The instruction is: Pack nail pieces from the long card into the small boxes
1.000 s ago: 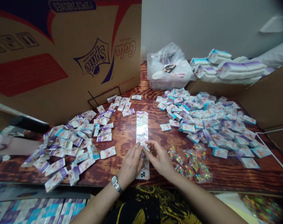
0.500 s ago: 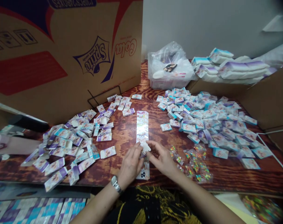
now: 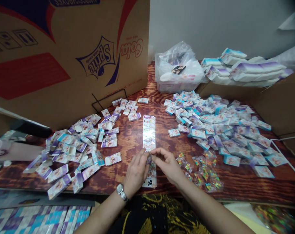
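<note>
A stack of long printed paper strips [image 3: 149,130] lies upright in front of me on the wooden table [image 3: 128,133]. Over its lower half, my left hand [image 3: 137,169] is closed around a small item, mostly hidden by the fingers, which looks dark and shiny at its top. My right hand [image 3: 164,162] meets it from the right, thumb and forefinger pinched at the same spot; what they hold is too small to make out. Small candy packets [image 3: 202,169] lie right of my right hand. A small box [image 3: 113,158] with a white flap lies left of my left hand.
Many small boxes are heaped at the left [image 3: 76,146] and right [image 3: 217,126]. A large carton [image 3: 64,58] stands back left, near a black wire stand [image 3: 108,99]. A plastic-wrapped tub [image 3: 178,73] and an open carton [image 3: 271,104] are behind.
The white flap that stood between my fingertips no longer shows; a dark, shiny bit is visible there instead. My hands have barely moved. The view has shifted slightly.
</note>
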### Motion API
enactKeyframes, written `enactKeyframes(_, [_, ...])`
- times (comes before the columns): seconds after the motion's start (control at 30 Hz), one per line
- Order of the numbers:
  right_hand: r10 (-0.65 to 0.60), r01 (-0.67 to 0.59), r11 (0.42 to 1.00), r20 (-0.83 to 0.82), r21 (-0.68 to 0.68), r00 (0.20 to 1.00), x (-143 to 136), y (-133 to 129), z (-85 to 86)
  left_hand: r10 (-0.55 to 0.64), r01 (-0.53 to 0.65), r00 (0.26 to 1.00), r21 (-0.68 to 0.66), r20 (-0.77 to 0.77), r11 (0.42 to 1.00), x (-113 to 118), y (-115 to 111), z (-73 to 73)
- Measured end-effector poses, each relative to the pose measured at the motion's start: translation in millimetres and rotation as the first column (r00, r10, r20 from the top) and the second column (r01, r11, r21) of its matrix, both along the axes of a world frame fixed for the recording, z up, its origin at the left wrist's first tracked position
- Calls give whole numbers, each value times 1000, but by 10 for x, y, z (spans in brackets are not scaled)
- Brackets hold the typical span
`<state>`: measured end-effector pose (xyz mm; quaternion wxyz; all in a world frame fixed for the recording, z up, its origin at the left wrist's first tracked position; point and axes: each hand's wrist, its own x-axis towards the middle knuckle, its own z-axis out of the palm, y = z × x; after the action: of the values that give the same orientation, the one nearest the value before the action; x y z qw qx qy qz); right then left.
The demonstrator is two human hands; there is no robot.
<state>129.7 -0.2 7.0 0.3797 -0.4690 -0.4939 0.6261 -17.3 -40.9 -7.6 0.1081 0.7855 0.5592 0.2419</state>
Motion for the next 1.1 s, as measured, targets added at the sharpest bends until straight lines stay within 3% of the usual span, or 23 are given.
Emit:
enactKeyframes(0.17, [0, -23, 988, -154, -150, 988, -27, 48, 5, 0, 0, 1000, 26, 5, 1000, 6, 3, -19])
enactKeyframes(0.5, [-35, 15, 988, -127, -155, 991, -63, 49, -51, 73, -75, 995, 38, 61, 996, 25, -36, -94])
enactKeyframes(0.6, [-20, 20, 998, -6, -65, 1000, -70, 34, -76, 84, -85, 995, 17, 50, 996, 26, -39, -115])
enactKeyframes(0.7, [-22, 4, 994, 165, 112, 986, -72, 15, -46, 68, -68, 998, 43, 2, 997, 30, -30, -129])
enactKeyframes(0.87, [-76, -63, 923, 341, 379, 937, -78, -80, 48, 101, -94, 992, 91, -80, 991, 58, -9, -140])
enactKeyframes(1.0, [-118, -44, 914, 367, 403, 923, -86, -192, -4, 117, -111, 986, 61, -115, 992, 98, -7, -152])
enactKeyframes(1.1, [-71, -102, 897, 369, 431, 927, -108, -275, -55, 101, -98, 989, 39, -104, 994, 137, 1, -163])
